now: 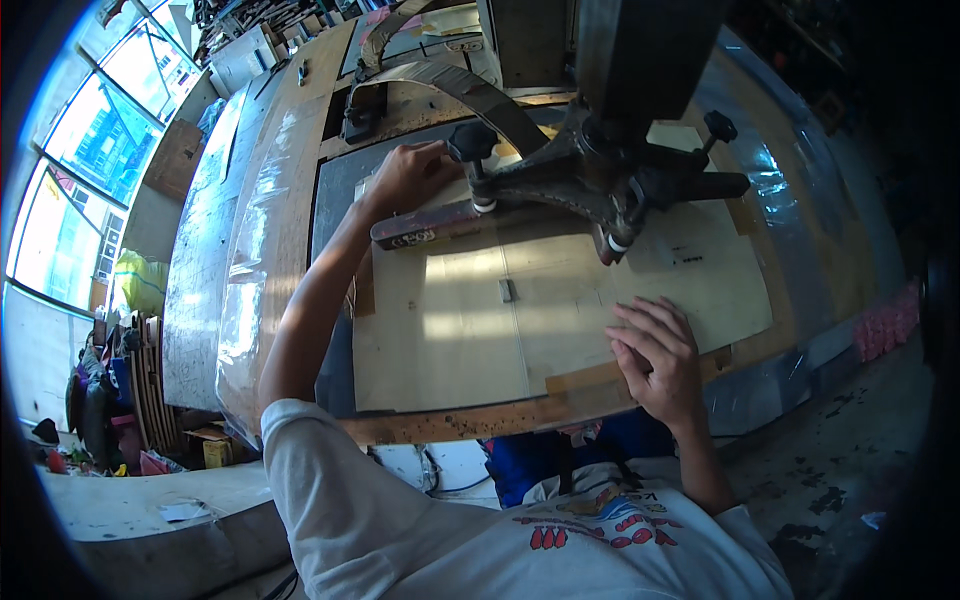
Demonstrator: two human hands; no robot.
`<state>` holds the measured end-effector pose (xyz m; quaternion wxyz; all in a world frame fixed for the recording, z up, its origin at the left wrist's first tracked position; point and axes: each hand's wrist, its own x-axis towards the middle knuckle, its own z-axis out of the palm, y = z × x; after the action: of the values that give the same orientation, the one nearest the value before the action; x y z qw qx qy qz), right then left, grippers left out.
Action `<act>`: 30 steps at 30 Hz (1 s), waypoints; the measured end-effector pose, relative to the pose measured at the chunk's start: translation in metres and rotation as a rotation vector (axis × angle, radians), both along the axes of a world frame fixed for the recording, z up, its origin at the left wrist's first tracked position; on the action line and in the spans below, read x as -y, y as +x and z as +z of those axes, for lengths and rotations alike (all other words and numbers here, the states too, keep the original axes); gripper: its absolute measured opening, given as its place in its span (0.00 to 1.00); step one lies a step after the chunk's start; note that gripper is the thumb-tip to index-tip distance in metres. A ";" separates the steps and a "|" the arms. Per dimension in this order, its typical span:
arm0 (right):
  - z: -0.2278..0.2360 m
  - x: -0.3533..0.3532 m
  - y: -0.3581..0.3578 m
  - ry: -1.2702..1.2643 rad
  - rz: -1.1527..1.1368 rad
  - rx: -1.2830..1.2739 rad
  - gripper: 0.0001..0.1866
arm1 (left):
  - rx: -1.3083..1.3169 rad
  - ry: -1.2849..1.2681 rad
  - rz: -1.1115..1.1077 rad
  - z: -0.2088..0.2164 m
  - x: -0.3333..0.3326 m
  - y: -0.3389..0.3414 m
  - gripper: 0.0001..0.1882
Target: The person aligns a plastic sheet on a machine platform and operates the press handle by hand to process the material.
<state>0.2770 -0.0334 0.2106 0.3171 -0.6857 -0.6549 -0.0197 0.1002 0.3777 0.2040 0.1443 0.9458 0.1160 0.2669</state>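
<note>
A pale yellowish sheet [450,350] lies flat on the bed of a machine, with a small grey rectangular piece [506,291] near its middle. Above it stands a dark metal clamp frame [560,190] with black knobs and a long bar [430,226] across the sheet. My left hand [405,180] reaches past the bar's left end, close to a black knob [472,142]. Its fingers are curled together, and their tips are partly hidden; what they hold cannot be made out. My right hand [660,360] rests palm down on the sheet's near right part, fingers stretched and apart, holding nothing.
A thick dark column [650,60] rises above the clamp frame. Behind my left hand, a curved flat band [450,85] arches over the bed. Clear plastic film [255,270] covers the left tabletop. Brown tape [590,378] lies along the sheet's near edge. Windows [100,150] are at left.
</note>
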 end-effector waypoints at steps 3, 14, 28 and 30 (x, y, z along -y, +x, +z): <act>-0.007 0.012 0.007 0.037 0.008 -0.042 0.09 | -0.134 0.073 -0.038 0.025 -0.008 -0.003 0.05; -0.017 0.080 0.024 -0.004 0.142 -0.070 0.10 | -0.077 -0.093 0.674 0.108 0.198 -0.150 0.07; -0.028 0.072 0.041 0.048 -0.183 0.023 0.08 | 0.470 -0.501 0.696 -0.052 0.425 -0.043 0.08; -0.028 0.072 0.039 0.050 -0.187 -0.007 0.08 | 0.451 -0.506 0.728 -0.055 0.423 -0.047 0.09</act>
<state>0.3164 -0.1058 0.1829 0.3332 -0.7357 -0.5863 -0.0629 0.0530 -0.0451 0.1488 0.2883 0.6979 0.4657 0.4615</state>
